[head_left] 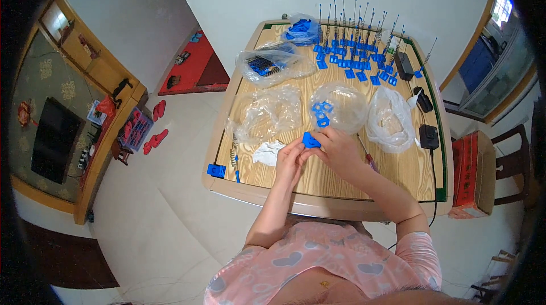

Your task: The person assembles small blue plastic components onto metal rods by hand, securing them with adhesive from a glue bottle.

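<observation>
Over the near middle of the table, my left hand (289,161) and my right hand (336,150) meet around a small blue plastic part (310,140). Fingers of both hands are closed on it. Just beyond them, several blue plastic pieces (323,113) lie on a clear plastic bag (348,103). A thin tool with a dark reddish handle (371,163) lies partly behind my right forearm. To the left of my left hand is a crumpled white tissue (266,154). Farther left are a blue block (216,170) and a rod with a spring (233,156).
Many blue bases with upright springy rods (355,57) stand at the back right. Bags of blue parts (302,29) and dark rods (267,67) sit at the back left. A white bag (391,122), a clear bag (270,109) and a black cabled device (428,137) flank the work area.
</observation>
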Available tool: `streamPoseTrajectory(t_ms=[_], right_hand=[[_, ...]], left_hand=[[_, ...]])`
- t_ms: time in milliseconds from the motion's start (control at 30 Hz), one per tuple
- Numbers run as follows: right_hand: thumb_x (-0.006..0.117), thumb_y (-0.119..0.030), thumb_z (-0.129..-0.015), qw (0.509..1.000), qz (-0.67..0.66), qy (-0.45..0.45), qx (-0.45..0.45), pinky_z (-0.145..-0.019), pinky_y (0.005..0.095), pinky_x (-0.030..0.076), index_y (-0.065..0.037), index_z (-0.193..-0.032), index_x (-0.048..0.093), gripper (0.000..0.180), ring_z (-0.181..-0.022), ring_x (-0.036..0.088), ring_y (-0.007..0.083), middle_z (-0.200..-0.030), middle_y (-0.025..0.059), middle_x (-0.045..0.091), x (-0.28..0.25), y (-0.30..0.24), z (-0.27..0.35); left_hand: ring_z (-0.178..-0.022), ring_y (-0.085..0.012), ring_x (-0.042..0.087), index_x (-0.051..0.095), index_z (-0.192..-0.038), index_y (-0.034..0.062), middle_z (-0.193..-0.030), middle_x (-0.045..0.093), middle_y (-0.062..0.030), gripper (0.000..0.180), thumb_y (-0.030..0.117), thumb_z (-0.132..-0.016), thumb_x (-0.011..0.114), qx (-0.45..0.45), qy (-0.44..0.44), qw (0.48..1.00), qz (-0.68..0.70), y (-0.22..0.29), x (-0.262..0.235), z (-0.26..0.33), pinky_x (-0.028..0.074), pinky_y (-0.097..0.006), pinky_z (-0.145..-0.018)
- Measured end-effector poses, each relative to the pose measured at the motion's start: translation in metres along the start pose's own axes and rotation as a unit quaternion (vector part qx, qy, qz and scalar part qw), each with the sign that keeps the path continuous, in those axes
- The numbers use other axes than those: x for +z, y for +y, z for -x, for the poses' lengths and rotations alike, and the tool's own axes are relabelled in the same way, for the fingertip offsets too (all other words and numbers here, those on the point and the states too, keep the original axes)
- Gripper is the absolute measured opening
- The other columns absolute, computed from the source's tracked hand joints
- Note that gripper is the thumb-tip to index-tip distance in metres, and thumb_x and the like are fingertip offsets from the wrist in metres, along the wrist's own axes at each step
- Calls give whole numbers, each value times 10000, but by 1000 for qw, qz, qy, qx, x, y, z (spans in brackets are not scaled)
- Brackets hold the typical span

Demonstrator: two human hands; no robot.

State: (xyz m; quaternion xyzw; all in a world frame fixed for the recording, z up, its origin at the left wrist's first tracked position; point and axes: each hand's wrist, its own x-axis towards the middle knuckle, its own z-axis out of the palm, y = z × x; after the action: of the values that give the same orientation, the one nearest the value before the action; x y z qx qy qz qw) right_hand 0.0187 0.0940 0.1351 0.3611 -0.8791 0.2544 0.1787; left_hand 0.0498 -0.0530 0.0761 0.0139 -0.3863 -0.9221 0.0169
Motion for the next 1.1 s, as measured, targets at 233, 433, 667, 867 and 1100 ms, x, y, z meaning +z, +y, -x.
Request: streamPoseTrajectory(t_ms=[233, 433, 667, 867, 1100], right_hand=[[671, -218, -699, 1000, -8, -8, 2, -703, 345, 446, -74, -1008, 565, 357, -828, 546, 248, -886, 72, 527, -1, 0, 0], [672, -205, -698, 1000, -14, -3, -1, -707, 348, 443, -68, -1006, 566, 353, -825, 544, 248, -886, 78, 522, 2, 1, -1], [675, -203, -691, 1000, -11, -4, 0, -706, 346, 443, -72, -1005, 567, 357, -826, 547, 247, -880, 77, 523, 2, 1, -1], [672, -213, -686, 1000, -13, 1, -4, -715, 349, 435, -83, -993, 565, 351, -821, 546, 246, -869, 70, 524, 0, -1, 0], [667, -228, -688, 1000, 0, -10, 1, -736, 348, 426, -84, -993, 557, 355, -847, 536, 242, -876, 68, 522, 3, 3, 3]], left_hand=[[-872, -194, 597, 503, -1095, -112, -996, 595, -152, 283, 30, -858, 447, 1, 5, 1000, -9, -3, -3, -1, 515, -295, -770], [-889, -191, 594, 503, -1103, -111, -1005, 594, -147, 289, 42, -864, 452, 2, 13, 999, -31, -6, -7, -2, 506, -290, -779], [-888, -191, 594, 505, -1107, -107, -1005, 593, -143, 291, 45, -865, 452, 8, 8, 999, -37, -6, -9, -3, 504, -299, -785], [-882, -187, 594, 508, -1105, -104, -1003, 592, -142, 290, 36, -860, 445, 10, 7, 999, -48, -4, -5, -1, 504, -306, -787], [-837, -168, 595, 536, -1060, -66, -960, 599, -118, 243, 65, -869, 461, 6, 6, 999, -31, 2, 4, 1, 508, -293, -757]])
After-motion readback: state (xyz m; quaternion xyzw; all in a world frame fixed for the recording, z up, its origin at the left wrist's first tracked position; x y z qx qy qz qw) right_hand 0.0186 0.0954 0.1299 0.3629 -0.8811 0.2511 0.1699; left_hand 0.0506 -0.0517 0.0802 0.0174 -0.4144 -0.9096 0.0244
